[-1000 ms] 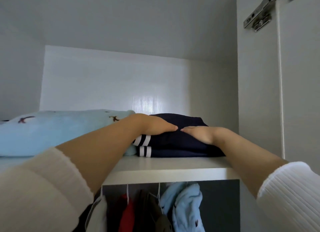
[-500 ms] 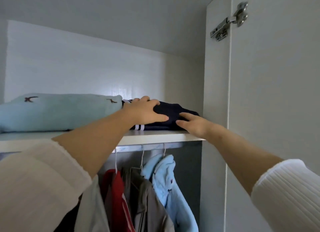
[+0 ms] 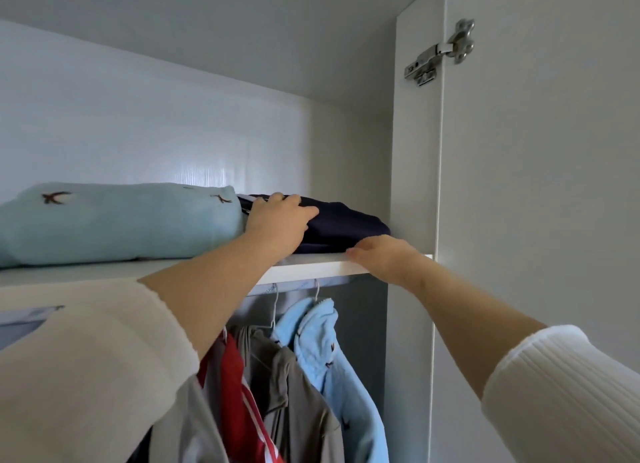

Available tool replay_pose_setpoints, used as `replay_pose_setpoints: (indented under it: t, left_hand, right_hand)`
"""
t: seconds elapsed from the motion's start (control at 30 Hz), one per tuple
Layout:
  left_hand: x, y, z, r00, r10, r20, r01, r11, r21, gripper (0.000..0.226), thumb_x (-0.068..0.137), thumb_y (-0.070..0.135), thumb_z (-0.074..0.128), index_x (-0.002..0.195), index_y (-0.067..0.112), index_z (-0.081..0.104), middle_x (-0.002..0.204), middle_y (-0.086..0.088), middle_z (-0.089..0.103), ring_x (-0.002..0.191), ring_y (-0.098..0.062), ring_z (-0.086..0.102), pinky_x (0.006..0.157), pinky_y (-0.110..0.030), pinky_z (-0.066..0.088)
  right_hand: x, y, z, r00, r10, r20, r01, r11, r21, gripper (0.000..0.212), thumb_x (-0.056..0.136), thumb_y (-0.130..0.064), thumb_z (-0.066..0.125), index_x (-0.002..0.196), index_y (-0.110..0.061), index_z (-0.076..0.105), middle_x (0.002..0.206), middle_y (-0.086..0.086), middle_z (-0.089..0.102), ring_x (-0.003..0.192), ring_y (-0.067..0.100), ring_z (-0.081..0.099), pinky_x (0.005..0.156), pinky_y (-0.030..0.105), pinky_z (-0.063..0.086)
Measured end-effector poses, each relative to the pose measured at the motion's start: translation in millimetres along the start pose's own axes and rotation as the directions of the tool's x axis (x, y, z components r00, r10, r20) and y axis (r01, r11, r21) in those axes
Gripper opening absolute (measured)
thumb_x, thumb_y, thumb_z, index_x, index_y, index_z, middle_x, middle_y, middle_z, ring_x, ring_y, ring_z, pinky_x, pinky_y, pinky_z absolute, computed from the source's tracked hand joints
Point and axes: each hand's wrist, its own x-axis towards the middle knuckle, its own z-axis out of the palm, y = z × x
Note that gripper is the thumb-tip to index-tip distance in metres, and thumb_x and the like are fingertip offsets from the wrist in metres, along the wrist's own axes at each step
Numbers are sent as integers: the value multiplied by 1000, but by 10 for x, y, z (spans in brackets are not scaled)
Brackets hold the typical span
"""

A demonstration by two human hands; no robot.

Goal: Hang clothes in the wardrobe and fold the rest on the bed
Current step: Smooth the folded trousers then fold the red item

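Note:
A folded navy garment (image 3: 346, 222) lies at the right end of the wardrobe's top shelf (image 3: 311, 270). My left hand (image 3: 278, 222) rests flat on its left part, fingers spread over the cloth. My right hand (image 3: 384, 256) lies on the shelf's front edge, touching the garment's lower right side with relaxed fingers. Beside the navy garment, to the left, lies a folded light blue garment (image 3: 117, 220) with small bird prints. Below the shelf hang a light blue jacket (image 3: 332, 355), a grey-brown garment (image 3: 294, 393) and a red one (image 3: 239, 386) on hangers.
The open wardrobe door (image 3: 540, 203) stands at the right with a metal hinge (image 3: 440, 52) near its top. The wardrobe's side panel (image 3: 412, 168) closes the shelf on the right. White sleeves cover both my forearms low in the view.
The view has dropped and pulled back from the shelf. My right hand slid off the top of the navy garment down to the shelf edge; my left hand stays on the garment.

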Motion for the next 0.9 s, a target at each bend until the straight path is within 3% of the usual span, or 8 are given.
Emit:
replay_pose_setpoints:
  t: [0.1, 0.3, 0.43, 0.53, 0.63, 0.73, 0.83, 0.9]
  left_hand:
    - [134, 51, 72, 997, -75, 4, 75, 995, 61, 37, 95, 10, 37, 128, 25, 48, 121, -6, 50, 120, -28, 40, 93, -41, 34]
    - [114, 92, 223, 986, -95, 138, 96, 995, 4, 49, 91, 14, 39, 137, 30, 42, 137, -5, 43, 124, -27, 37, 96, -40, 33]
    - [-51, 120, 76, 974, -212, 75, 225, 917, -330, 46, 89, 19, 47, 134, 31, 46, 141, -3, 39, 129, -26, 35, 103, -38, 32]
    - [-280, 305, -71, 954, -299, 18, 244, 738, -629, 32, 89, 19, 49, 119, 27, 59, 128, -1, 53, 114, -25, 49, 97, -40, 42]
    - [-578, 582, -141, 938, -336, -84, 139, 587, -797, 24, 89, 17, 51, 108, 24, 64, 115, 4, 60, 99, -15, 55, 86, -29, 44]
    - [-890, 908, -165, 951, -310, 6, 105, 303, -947, 18, 88, 15, 54, 95, 28, 64, 96, 12, 60, 83, -5, 54, 66, -12, 40]
    - [-1226, 1245, -118, 961, -234, 147, 154, 13, -988, 20, 87, 14, 57, 84, 33, 63, 84, 16, 62, 83, -4, 58, 73, -16, 44]
    - [-1445, 1529, -68, 957, -153, 247, 229, -126, -965, 22, 87, 15, 57, 78, 33, 64, 81, 13, 64, 86, -10, 61, 79, -25, 47]
  right_hand:
    - [103, 46, -76, 1000, 27, 5, -27, 999, 35, 39, 98, -39, 39, 99, -5, 59, 79, 4, 49, 68, 13, 44, 73, 25, 34]
    - [79, 119, -121, 999, -38, 19, 37, 999, 13, 39, 98, -27, 41, 123, -4, 58, 123, 13, 58, 110, 26, 54, 93, 29, 41]
    - [-37, 157, -57, 993, -91, 71, 82, 990, 116, 37, 98, -26, 42, 124, -3, 55, 121, 11, 55, 111, 25, 50, 88, 26, 37]
    - [-167, 234, 73, 994, -111, 19, 100, 946, 307, 43, 96, -29, 48, 136, -13, 45, 136, 7, 46, 123, 23, 44, 92, 24, 33]
    - [-321, 274, 209, 987, -9, -161, 96, 837, 539, 38, 94, -26, 51, 131, -16, 50, 130, 4, 52, 114, 19, 49, 89, 23, 36]
    - [-611, 376, 246, 956, 144, -255, 79, 711, 699, 26, 91, -20, 54, 115, -13, 60, 101, -4, 61, 89, 10, 54, 72, 18, 40]
    - [-1078, 581, 249, 932, 255, -258, 36, 641, 766, 6, 90, -19, 55, 90, -20, 61, 82, -7, 58, 76, 10, 53, 62, 20, 40]
    - [-1456, 758, 279, 917, 326, -228, -22, 614, 789, 12, 90, -17, 54, 83, -24, 60, 85, -4, 60, 72, 10, 55, 60, 20, 41]
